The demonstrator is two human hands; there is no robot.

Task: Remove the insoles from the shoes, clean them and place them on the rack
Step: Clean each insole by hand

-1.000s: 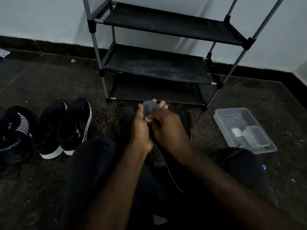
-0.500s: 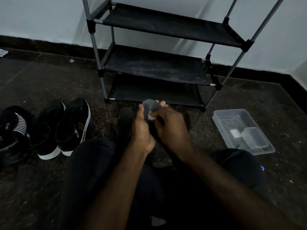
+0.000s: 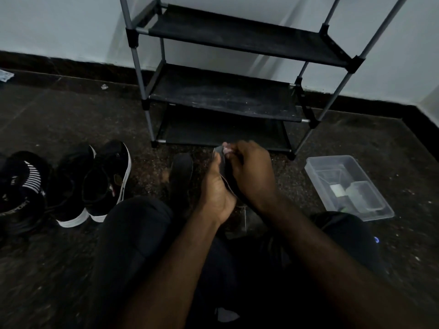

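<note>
Dark speckled stone floor runs out in front of me to a pale wall with a black skirting band along its foot. Against that wall stands the black three-shelf fabric rack (image 3: 221, 95) on grey metal poles, its shelves bare and dusty.

I am sitting on the floor with my dark-trousered legs spread, and my hands are together just near of the rack's lowest shelf. Between them is the thin dark grey insole (image 3: 221, 162), held on edge with its far end pointing up toward the rack. My left hand (image 3: 215, 191) grips it from the left, palm against its side and thumb lying along it. My right hand (image 3: 253, 173) comes in from the right with fingers curled over the insole's far end, the fingertips (image 3: 225, 148) pinching right at the tip. Whether anything else is caught in that pinch I cannot tell; the light is poor.

Just left of my hands a plain black shoe (image 3: 181, 172) lies on the floor, toe pointing at the rack. Further left a pair of black canvas shoes with white soles (image 3: 107, 181) sits side by side, and at the left edge is a black shoe with white stripes (image 3: 22, 188). On the right, well apart from my hands, a clear rectangular plastic tub (image 3: 331, 158) rests on the floor with a few small pale items inside.
</note>
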